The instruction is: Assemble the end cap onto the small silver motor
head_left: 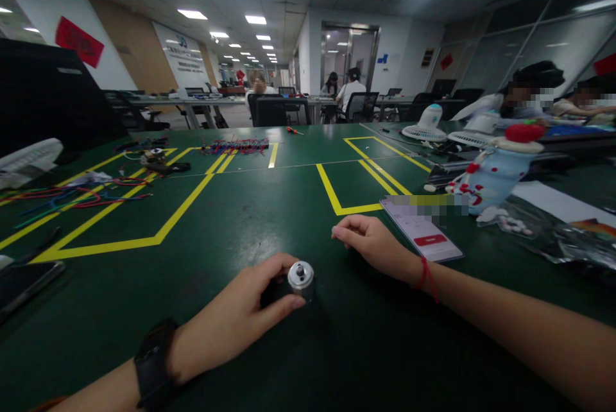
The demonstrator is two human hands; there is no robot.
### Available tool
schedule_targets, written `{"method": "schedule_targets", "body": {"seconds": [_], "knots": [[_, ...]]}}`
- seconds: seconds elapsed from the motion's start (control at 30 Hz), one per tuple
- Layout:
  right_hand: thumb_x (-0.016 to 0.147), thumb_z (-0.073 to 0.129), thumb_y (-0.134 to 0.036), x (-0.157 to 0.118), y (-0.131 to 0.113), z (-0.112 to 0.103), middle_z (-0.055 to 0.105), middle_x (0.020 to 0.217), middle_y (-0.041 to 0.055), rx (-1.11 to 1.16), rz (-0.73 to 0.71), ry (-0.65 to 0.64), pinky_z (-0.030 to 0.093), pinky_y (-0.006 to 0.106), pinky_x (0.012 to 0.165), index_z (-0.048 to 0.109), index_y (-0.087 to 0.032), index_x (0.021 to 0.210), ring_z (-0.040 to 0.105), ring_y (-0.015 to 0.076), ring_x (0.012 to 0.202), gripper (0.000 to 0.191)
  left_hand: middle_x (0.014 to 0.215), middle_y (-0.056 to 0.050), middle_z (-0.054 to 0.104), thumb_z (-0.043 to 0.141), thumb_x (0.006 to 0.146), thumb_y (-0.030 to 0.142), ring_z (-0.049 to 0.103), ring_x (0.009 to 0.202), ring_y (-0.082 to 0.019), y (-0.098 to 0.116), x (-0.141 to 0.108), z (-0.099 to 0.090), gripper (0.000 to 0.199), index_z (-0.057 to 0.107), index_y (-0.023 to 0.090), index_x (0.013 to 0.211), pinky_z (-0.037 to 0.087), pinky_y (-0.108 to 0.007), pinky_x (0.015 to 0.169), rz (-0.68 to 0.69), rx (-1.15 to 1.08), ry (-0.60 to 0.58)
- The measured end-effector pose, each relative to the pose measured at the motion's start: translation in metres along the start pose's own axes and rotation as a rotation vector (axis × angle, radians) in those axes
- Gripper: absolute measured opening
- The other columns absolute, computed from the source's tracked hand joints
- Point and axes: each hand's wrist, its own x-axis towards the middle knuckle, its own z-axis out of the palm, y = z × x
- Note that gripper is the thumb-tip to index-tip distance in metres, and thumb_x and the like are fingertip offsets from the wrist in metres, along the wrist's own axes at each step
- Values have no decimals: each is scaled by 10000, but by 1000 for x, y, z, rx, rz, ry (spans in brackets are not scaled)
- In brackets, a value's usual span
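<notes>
A small silver electric motor [301, 276] stands upright on the green table, its short shaft pointing up. My left hand [245, 303] grips it from the left, thumb in front and fingers curled behind. Closed in a loose pinch, my right hand [368, 239] rests on the table farther right, apart from the motor. Whatever its fingertips hold, if anything, is too small to make out. Just beyond that hand lies a phone [422, 230] with a lit screen and a red button.
Yellow tape [187, 206] marks boxes on the table [212, 271]. Coloured wires [96, 194] lie left; a wire bundle [235, 146] and orange screwdriver [293, 131] lie farther back. A blue tumbler [500, 171], plastic bag [553, 239] and white fans [428, 123] stand right. A dark phone [29, 287] lies left.
</notes>
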Motion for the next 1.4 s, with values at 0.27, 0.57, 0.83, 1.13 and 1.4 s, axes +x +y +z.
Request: {"method": "schedule_targets", "body": {"seconds": [0.27,0.57,0.83,1.13,1.4], "knots": [[788,657,-349,-15,-29,25,538,838,10,-129,-299,-95,377,244,581,656,-205,996,473,111,657,253,983,-7,636,567,897,262,587,844,-199,0,1,2,180,539,238,1074,466,-294,735,2,26,9],[841,607,-331,-10,-28,10,581,878,31,-96,-267,-138,412,259,628,681,-200,920,527,132,732,170,982,-3,631,577,890,248,585,841,-196,0,0,1,202,532,242,1086,461,-292,728,3,11,10],[770,690,-310,-16,-8,0,568,976,35,-353,-358,-415,394,342,840,735,-251,901,525,182,920,150,989,3,629,587,886,217,583,856,-191,-1,1,0,211,538,252,1088,452,-281,734,7,-19,7],[851,578,-321,-2,13,-7,606,819,20,308,35,-17,397,258,641,676,-163,906,525,122,708,194,1043,0,622,577,905,242,580,898,-194,0,-1,-1,224,533,262,1123,451,-283,762,3,-7,-2],[825,614,-309,-8,2,0,608,815,24,60,-42,-158,412,251,626,666,-145,862,540,125,709,176,1028,1,619,578,903,251,577,882,-196,-3,1,0,224,519,263,1118,447,-295,754,-3,19,-5]]}}
